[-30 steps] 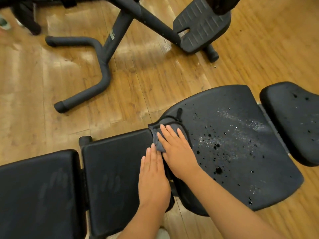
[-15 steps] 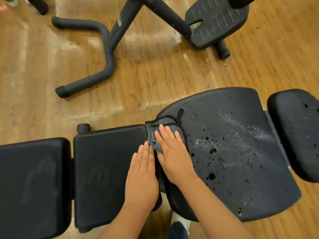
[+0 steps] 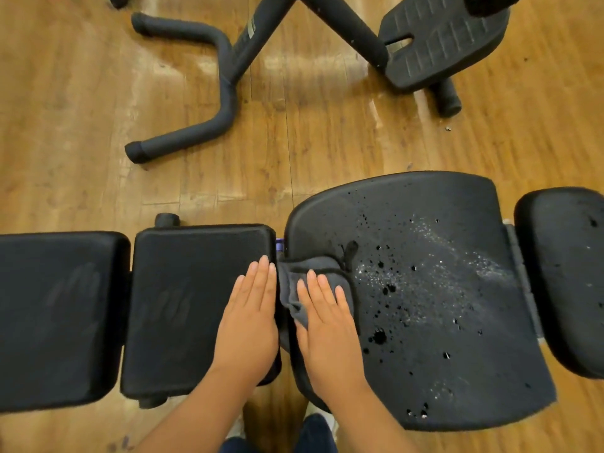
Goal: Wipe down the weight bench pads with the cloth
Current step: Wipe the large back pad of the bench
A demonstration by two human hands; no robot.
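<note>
Four black pads run in a row across the lower half of the frame: a far-left pad (image 3: 55, 318), a centre-left pad (image 3: 183, 305), a wide seat pad (image 3: 441, 305) speckled with droplets, and a far-right pad (image 3: 565, 279). One grey cloth (image 3: 294, 289) lies bunched at the seat pad's left edge, just right of centre. The right hand (image 3: 327, 322) presses flat on the cloth, fingers extended, gripping nothing. The left hand (image 3: 251, 322) lies flat and open on the centre-left pad, holding nothing. One other machine frame (image 3: 225, 76) stands on the wood floor (image 3: 65, 125), upper frame.
</note>
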